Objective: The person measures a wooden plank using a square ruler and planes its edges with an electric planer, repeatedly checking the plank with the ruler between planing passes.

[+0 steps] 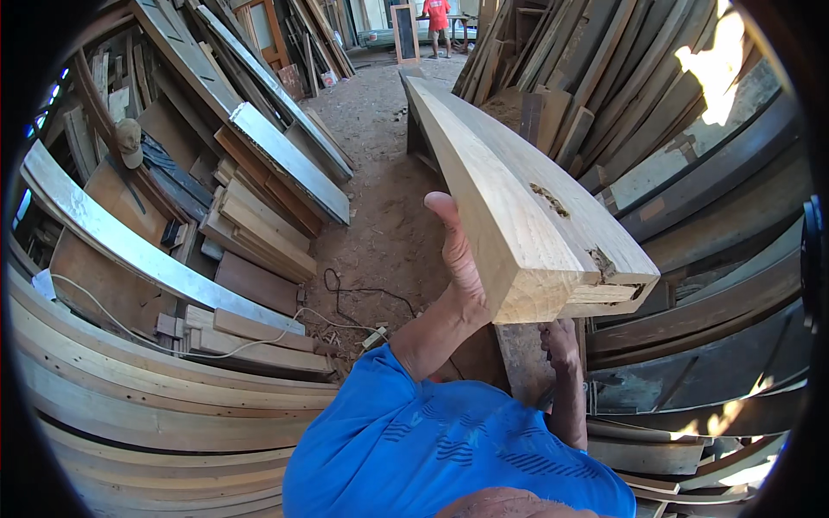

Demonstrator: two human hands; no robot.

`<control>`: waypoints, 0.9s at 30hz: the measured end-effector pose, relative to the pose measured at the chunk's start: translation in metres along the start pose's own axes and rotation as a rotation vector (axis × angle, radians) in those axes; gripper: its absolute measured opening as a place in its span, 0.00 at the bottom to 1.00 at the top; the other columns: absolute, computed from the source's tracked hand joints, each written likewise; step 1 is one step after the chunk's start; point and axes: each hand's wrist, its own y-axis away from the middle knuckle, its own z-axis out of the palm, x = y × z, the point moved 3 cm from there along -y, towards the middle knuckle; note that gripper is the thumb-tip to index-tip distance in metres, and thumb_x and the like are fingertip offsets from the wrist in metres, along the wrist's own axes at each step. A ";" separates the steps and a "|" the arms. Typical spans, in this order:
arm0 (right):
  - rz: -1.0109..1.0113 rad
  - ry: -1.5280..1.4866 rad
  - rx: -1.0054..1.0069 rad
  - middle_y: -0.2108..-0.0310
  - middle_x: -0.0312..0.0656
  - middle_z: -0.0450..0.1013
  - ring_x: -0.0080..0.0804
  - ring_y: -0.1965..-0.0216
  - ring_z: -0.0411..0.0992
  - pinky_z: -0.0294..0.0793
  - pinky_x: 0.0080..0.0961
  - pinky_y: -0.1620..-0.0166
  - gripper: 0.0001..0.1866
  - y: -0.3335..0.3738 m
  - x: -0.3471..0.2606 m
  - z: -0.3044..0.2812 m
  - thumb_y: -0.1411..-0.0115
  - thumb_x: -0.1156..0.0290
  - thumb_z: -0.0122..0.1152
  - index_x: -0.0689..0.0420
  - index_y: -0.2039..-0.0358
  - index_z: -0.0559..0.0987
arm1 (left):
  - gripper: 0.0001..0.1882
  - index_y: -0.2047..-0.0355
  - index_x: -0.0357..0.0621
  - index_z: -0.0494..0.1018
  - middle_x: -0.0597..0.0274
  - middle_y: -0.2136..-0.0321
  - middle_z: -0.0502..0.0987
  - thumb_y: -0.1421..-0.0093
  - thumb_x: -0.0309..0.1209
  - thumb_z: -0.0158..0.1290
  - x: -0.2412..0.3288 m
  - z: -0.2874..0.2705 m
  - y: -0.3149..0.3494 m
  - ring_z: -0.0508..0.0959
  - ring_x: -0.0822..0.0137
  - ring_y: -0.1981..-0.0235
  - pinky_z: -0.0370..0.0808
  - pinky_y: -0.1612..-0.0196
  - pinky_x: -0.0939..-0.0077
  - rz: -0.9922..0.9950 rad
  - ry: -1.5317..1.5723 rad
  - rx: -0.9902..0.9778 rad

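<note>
A thick, pale wooden plank [509, 203] stretches from its near end in front of me to the far end in the middle of the room. Its top face has a dark, rough hollow, and the near end is chipped and split. Against the plank's left side is my left hand [456, 246], thumb pointing up and fingers hidden behind the wood. Below the near end, my right hand [561, 342] is closed in a curl; what it holds cannot be made out. A worn board [528, 367] lies beneath, beside the right hand.
Stacked timber [259, 216] and a long pale board [147, 246] fill the left side. Boards [587, 60] lean along the right. A cable [371, 292] crosses the dusty floor [367, 155]. Far back stands a person in a red shirt [437, 13].
</note>
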 end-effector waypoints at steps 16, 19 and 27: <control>0.100 0.154 -0.050 0.79 0.27 0.65 0.12 0.86 0.56 0.53 0.14 0.84 0.12 0.008 0.012 0.003 0.33 0.60 0.55 0.57 0.64 0.75 | 0.51 0.35 0.46 0.59 0.51 0.44 0.72 0.49 0.70 0.55 -0.007 0.040 -0.007 0.75 0.51 0.43 0.73 0.42 0.43 -0.008 0.246 -0.129; 0.090 0.158 -0.035 0.81 0.27 0.63 0.13 0.86 0.56 0.54 0.17 0.84 0.13 0.008 0.006 0.007 0.35 0.58 0.56 0.56 0.67 0.75 | 0.52 0.36 0.46 0.59 0.51 0.44 0.72 0.50 0.70 0.55 -0.004 0.044 -0.008 0.75 0.51 0.44 0.73 0.42 0.43 0.034 0.200 -0.040; 0.053 0.138 -0.015 0.79 0.28 0.65 0.13 0.85 0.57 0.55 0.15 0.83 0.12 0.005 0.006 0.006 0.34 0.60 0.55 0.56 0.64 0.76 | 0.46 0.38 0.49 0.65 0.58 0.45 0.74 0.46 0.69 0.51 0.011 0.062 0.006 0.75 0.55 0.44 0.74 0.43 0.48 0.012 -0.251 0.191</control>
